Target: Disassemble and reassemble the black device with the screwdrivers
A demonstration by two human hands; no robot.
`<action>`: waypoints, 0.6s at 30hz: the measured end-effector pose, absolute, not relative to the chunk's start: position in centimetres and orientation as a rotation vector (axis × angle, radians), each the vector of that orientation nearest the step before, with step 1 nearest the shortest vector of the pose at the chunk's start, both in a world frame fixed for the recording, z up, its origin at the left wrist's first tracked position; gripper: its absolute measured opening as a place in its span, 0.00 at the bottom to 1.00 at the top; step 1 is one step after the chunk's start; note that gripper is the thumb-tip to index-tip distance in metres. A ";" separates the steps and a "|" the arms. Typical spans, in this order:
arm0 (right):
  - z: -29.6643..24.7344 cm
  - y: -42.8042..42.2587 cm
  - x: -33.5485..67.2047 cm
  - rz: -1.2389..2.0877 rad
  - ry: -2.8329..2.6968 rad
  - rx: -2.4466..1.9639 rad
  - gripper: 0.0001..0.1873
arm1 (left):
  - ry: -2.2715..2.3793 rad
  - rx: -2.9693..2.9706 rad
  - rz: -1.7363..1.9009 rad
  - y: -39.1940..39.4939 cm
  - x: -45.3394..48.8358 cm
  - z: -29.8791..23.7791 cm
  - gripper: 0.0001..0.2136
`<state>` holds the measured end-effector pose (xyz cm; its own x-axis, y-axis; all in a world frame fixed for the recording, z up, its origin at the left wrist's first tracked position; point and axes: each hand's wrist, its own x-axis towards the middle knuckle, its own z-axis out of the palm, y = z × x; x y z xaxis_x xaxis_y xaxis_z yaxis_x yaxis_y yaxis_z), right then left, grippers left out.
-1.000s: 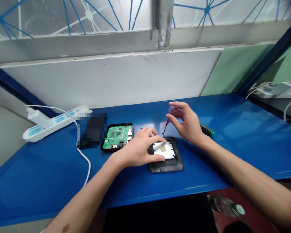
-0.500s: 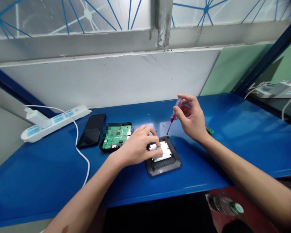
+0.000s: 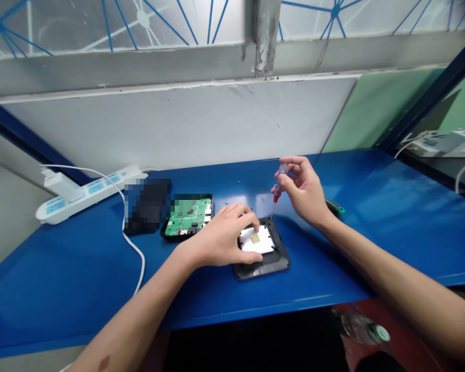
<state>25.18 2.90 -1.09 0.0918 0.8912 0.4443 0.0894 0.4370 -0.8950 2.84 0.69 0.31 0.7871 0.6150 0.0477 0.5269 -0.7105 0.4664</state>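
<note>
We see a matte black plastic cover [image 3: 271,265] lying flat just below the frame's centre, a square with rounded corners; its smooth white plate [image 3: 266,245] bears a small tan square [image 3: 254,238]. Our left hand [image 3: 227,232] rests over it, fingers and thumb spread apart. Our right hand [image 3: 302,188] grips a screwdriver [image 3: 281,175] with a translucent handle, its thin shaft reaching the cover's upper edge. Left of centre, a green circuit board [image 3: 188,217] sits in a black shell.
</note>
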 end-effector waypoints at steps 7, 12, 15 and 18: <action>-1.1 2.9 25.0 0.817 -1.328 -0.962 0.14 | 0.824 2.525 0.256 0.8 2.6 0.5 0.19; -1.2 2.9 24.9 0.843 -1.348 -0.975 0.14 | 0.816 2.510 0.246 0.8 2.6 0.6 0.19; -1.3 2.8 24.9 0.856 -1.349 -0.970 0.15 | 0.815 2.506 0.242 0.8 2.6 0.6 0.19; -1.3 2.8 24.9 0.874 -1.357 -0.975 0.15 | 0.816 2.507 0.246 0.8 2.6 0.7 0.19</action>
<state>24.88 2.82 -1.34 0.0404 0.9280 0.3703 0.0464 0.3685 -0.9285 2.61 0.77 0.66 0.8051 0.5928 0.0195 0.5047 -0.7019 0.5026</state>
